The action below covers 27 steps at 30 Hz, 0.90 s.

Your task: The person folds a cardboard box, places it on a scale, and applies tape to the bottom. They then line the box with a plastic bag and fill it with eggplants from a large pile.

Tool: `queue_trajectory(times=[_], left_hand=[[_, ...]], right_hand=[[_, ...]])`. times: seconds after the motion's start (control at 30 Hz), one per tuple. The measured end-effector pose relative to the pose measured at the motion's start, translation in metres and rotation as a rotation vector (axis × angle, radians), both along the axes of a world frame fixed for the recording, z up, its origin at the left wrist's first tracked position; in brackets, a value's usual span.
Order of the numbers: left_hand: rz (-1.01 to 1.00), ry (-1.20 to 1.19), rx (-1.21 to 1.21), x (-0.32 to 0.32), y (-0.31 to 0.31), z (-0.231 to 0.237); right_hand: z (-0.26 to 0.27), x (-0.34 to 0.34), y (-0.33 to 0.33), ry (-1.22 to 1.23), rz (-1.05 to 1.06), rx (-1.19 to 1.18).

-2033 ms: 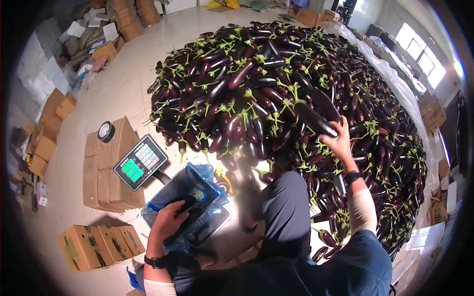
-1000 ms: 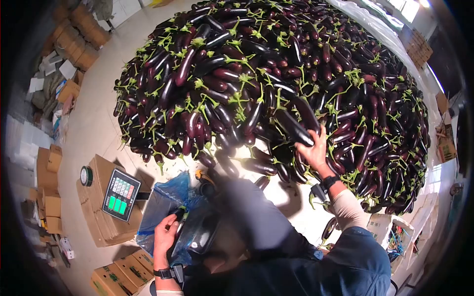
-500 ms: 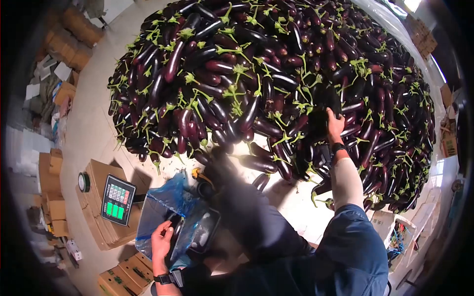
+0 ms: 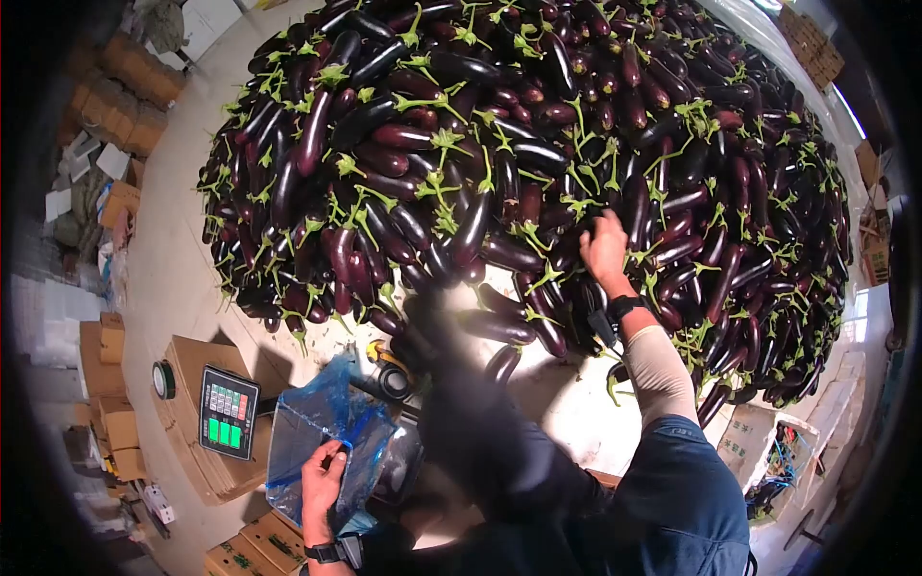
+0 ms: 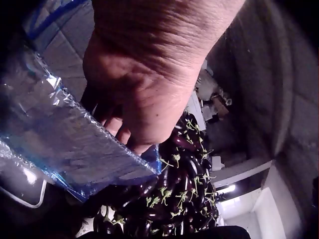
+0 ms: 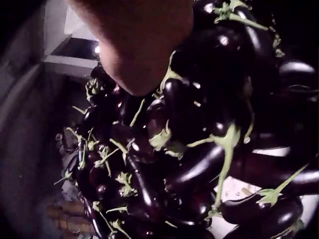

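Blue plastic film (image 4: pixel 298 442) of an open bag stands over a dark tray at the lower left in the head view. My left hand (image 4: pixel 322 485) pinches its edge; in the left wrist view the fingers (image 5: pixel 114 127) curl behind the film (image 5: pixel 89 144). Over the front of a large eggplant pile (image 4: pixel 384 134) is my right hand (image 4: pixel 605 252), back upward and fingers bent down among dark eggplants. Whether they grip one cannot be told. The right wrist view shows the heel of this hand (image 6: pixel 139 55) above eggplants (image 6: pixel 144 184), fingertips hidden.
A scale display (image 4: pixel 229 415) with green digits stands by stacked flat cardboard (image 4: pixel 182 360) and a tape roll (image 4: pixel 163 380). A yellow-and-black tool (image 4: pixel 386 370) lies behind the bag. Cartons (image 4: pixel 254 547) stand lower left, an open box of odds and ends (image 4: pixel 754 442) lower right.
The two eggplants seen earlier in my right hand are no longer visible in it. That hand has moved across the pile, lately leftward. My left hand has shifted from the tray to the bag's edge.
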State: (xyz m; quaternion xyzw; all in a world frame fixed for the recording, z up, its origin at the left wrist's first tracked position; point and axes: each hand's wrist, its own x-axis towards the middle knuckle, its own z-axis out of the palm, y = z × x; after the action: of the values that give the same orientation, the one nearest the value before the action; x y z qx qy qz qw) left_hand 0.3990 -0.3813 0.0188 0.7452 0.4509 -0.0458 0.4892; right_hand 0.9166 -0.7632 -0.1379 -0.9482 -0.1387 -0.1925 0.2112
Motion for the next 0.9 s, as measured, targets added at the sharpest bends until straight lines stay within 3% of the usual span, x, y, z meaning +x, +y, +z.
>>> queue_trajectory(times=[0.03, 0.1, 0.23, 0.33, 0.43, 0.5, 0.57, 0.7, 0.77, 0.83, 0.9], left_hand=[[0.0, -0.001, 0.003, 0.001, 0.0, 0.0], [0.032, -0.011, 0.031, 0.008, -0.002, 0.003], [0.049, -0.026, 0.094, 0.013, 0.001, 0.008], [0.086, -0.083, 0.09, 0.009, 0.003, 0.008], [0.142, -0.035, 0.058, 0.008, 0.001, 0.008], [0.144, -0.039, 0.06, 0.006, 0.002, -0.001], [0.074, -0.021, 0.127, 0.002, 0.002, -0.009], [0.113, -0.016, 0.07, 0.005, 0.0, 0.0], [0.127, -0.085, 0.066, 0.006, 0.001, 0.002], [0.127, -0.107, 0.061, 0.011, -0.001, 0.0], [0.097, -0.108, 0.042, 0.01, 0.002, -0.008]], right_hand=[[-0.004, 0.007, 0.01, 0.237, 0.062, 0.041], [-0.005, 0.017, 0.039, 0.252, 0.112, 0.178], [-0.02, 0.071, 0.061, 0.298, -0.028, -0.45], [0.006, 0.092, 0.06, 0.808, 0.138, -0.561], [0.009, 0.087, 0.044, 0.699, 0.368, -0.604], [-0.027, 0.08, 0.035, 0.677, 0.369, -0.679], [-0.018, 0.057, 0.03, 0.598, 0.323, -0.639], [-0.003, 0.02, -0.003, 0.636, 0.039, -0.296], [-0.019, 0.014, -0.034, 0.839, 0.039, 0.109], [-0.014, -0.02, -0.035, 1.18, -0.145, 0.826], [-0.011, -0.049, -0.035, 1.3, -0.08, 1.264]])
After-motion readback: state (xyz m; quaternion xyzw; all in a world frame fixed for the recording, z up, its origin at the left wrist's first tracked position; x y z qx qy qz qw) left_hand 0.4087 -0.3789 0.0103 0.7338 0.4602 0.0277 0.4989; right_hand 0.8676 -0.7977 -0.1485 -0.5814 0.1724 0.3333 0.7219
